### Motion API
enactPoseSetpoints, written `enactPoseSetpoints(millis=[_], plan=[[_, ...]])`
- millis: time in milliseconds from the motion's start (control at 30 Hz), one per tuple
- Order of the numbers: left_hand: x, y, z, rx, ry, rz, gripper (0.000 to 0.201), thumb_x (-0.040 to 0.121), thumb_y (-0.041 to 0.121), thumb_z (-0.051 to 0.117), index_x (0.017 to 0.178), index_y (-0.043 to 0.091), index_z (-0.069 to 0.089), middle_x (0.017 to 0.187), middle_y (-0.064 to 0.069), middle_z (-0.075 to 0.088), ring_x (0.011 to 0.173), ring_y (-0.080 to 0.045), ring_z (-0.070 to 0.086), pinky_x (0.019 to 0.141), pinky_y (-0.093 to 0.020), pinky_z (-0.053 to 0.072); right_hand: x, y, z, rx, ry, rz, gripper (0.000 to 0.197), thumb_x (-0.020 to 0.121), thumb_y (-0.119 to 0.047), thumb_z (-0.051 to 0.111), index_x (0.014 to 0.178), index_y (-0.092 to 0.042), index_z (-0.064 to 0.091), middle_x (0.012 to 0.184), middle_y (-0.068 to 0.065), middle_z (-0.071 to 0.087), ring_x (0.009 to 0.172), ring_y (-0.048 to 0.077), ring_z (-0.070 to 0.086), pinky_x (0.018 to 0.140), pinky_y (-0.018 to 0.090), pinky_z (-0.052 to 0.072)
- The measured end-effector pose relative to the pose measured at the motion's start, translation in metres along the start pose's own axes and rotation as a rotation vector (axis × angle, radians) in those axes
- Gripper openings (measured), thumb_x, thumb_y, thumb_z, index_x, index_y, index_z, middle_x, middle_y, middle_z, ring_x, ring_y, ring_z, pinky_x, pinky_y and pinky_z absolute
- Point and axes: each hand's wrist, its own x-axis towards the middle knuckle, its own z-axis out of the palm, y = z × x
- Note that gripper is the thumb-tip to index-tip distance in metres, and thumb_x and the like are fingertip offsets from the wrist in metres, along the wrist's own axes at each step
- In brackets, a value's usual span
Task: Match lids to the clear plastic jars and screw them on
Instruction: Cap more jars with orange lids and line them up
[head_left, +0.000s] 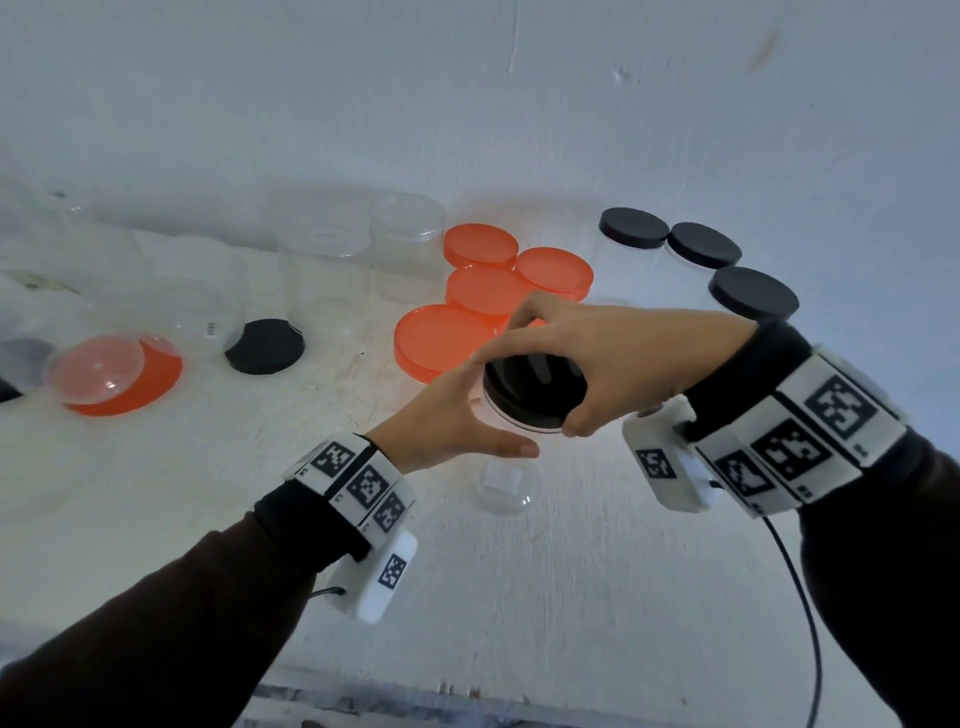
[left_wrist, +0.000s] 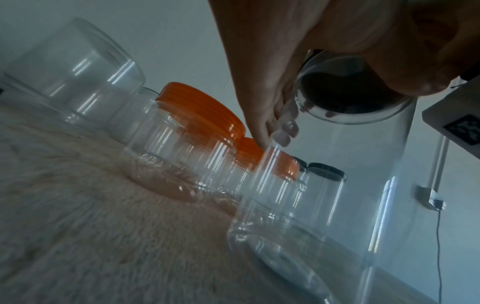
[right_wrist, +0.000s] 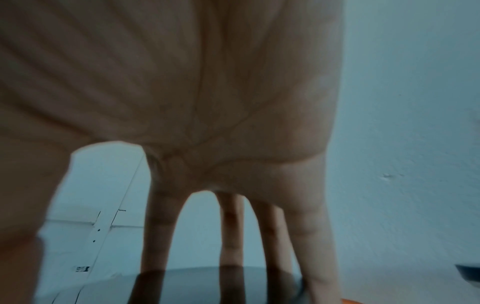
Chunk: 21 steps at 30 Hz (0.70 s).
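A tall clear jar (head_left: 506, 486) stands on the white fleece near the middle of the table, its base showing below my hands. On its mouth sits a black lid (head_left: 530, 387), and my right hand (head_left: 576, 358) grips that lid from above, fingers and thumb spread round its rim. In the right wrist view the fingers (right_wrist: 311, 236) reach down onto the glossy black lid (right_wrist: 207, 283). My left hand (head_left: 462, 413) holds the jar's upper wall, thumb in front. The left wrist view shows my left hand's fingertips (left_wrist: 281, 133) against the clear jar (left_wrist: 337, 195), with the black lid (left_wrist: 337, 92) seen through it.
Several orange-lidded jars (head_left: 485, 291) stand just behind my hands, and three black-lidded jars (head_left: 753, 293) at the back right. A loose black lid (head_left: 265, 345) and an orange lid (head_left: 156, 379) under a tipped clear jar lie at the left. Open clear jars (head_left: 408, 234) stand at the back.
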Motion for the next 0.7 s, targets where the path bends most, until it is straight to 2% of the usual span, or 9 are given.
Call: enactPoseSetpoints(millis=[67,133,333,500,600,700], plan=[[0.000,0.000,-0.001,-0.018,-0.001,0.003,0.073,0.061,0.015,0.085,0.116,0.041,0.043,0.115,0.019,0.056,0.110,0.009,0.050,0.094,-0.009,0.037,0.002,-0.002,0.000,-0.005,0.013,0.001,0.080,0.072,-0.016,0.072,0.137,-0.042,0.033,0.127,-0.007,0.030,0.104,0.014,0.043,0.073,0.017,0.046],[0.000,0.000,-0.001,-0.038,-0.007,0.007,0.069,0.063,0.008,0.083,0.112,0.040,0.046,0.112,0.019,0.058,0.107,0.010,0.052,0.090,-0.006,0.038,0.003,-0.003,0.001,-0.008,0.019,0.003,0.079,0.070,-0.017,0.073,0.134,-0.042,0.034,0.127,-0.007,0.031,0.104,0.014,0.044,0.082,0.028,0.047],[0.003,-0.001,-0.002,-0.078,-0.028,0.000,0.067,0.062,0.007,0.083,0.111,0.037,0.048,0.106,0.021,0.062,0.107,0.007,0.054,0.089,-0.008,0.040,0.003,-0.002,-0.001,-0.007,0.027,-0.014,0.079,0.066,-0.018,0.074,0.130,-0.044,0.038,0.121,-0.012,0.034,0.102,0.013,0.046,0.080,0.028,0.047],[0.001,0.001,0.002,-0.078,0.005,0.036,0.073,0.061,0.006,0.082,0.118,0.032,0.045,0.114,0.014,0.058,0.108,0.009,0.052,0.088,-0.006,0.038,0.006,-0.002,-0.002,-0.055,0.095,0.006,0.073,0.062,-0.035,0.077,0.123,-0.047,0.041,0.110,-0.010,0.042,0.096,0.011,0.047,0.080,0.029,0.048],[0.000,0.000,0.004,-0.078,0.033,0.037,0.073,0.061,0.008,0.084,0.119,0.029,0.046,0.115,0.011,0.060,0.108,0.004,0.054,0.090,-0.009,0.040,0.009,-0.003,0.002,-0.115,0.150,0.038,0.070,0.061,-0.049,0.074,0.122,-0.040,0.042,0.103,-0.008,0.045,0.091,0.012,0.046,0.075,0.027,0.046],[-0.001,0.000,0.006,-0.073,0.046,0.038,0.073,0.059,0.013,0.086,0.119,0.031,0.047,0.116,0.011,0.061,0.109,0.001,0.055,0.093,-0.013,0.041,0.009,-0.005,0.008,-0.154,0.225,0.093,0.065,0.064,-0.055,0.070,0.119,-0.029,0.047,0.096,-0.005,0.048,0.085,0.013,0.046,0.069,0.025,0.043]])
